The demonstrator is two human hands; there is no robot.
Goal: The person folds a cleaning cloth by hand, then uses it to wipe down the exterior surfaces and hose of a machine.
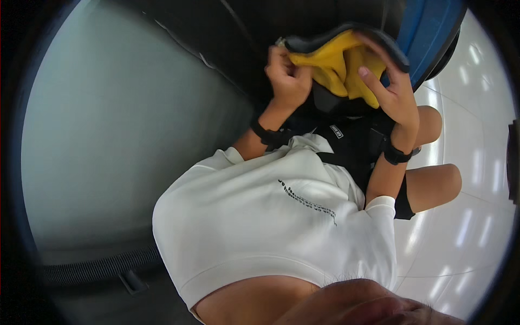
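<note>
A soft yellow cloth point(337, 69) with a dark grey edge or backing hangs in loose folds between my two hands. My left hand point(289, 77) pinches its left corner between bent fingers and thumb. On the other side my right hand point(392, 89) has its thumb against the yellow face, and its fingers stretch along the dark grey upper edge. The fingertips of the right hand are blurred. Just below the cloth is a dark grey piece point(327, 100), partly covered by it.
A large grey-green surface point(122, 122) fills the left side. Black panelling point(252, 24) lies beyond my hands, with a blue panel point(430, 32) at the upper right. Glossy white floor tiles point(471, 162) are on the right. A ribbed black tube point(101, 266) runs along the lower left.
</note>
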